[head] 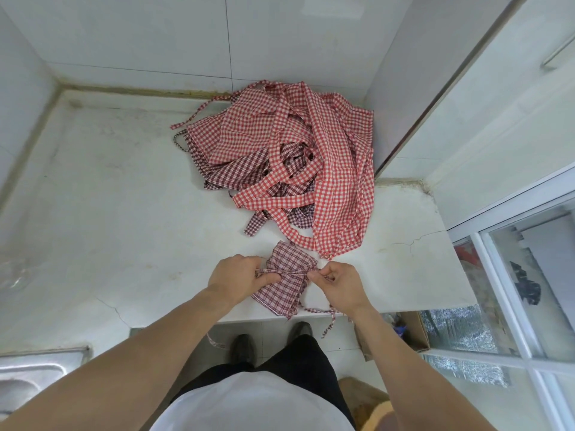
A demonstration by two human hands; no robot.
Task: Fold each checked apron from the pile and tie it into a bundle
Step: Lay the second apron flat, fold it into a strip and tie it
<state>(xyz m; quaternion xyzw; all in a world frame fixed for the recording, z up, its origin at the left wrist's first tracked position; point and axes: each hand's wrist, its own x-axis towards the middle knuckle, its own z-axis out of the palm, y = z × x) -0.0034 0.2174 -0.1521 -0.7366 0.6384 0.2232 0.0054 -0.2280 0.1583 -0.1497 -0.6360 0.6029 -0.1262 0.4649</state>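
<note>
Aprons (295, 157) lie piled on a white countertop (109, 197) against tiled walls (155, 32).

single head-worn wide-angle view, steeply down and forward, close over counter (124, 197) edge

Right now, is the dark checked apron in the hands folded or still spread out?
Folded. The dark checked apron lies as a compact layered packet at the counter edge, its strap pulled across the middle between the left hand and right hand.

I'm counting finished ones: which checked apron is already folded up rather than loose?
The small dark maroon checked apron at the counter's near edge, held between both hands with its strap cinched across it. The rest lie tangled, unfolded, in the red-and-maroon pile behind.
</note>
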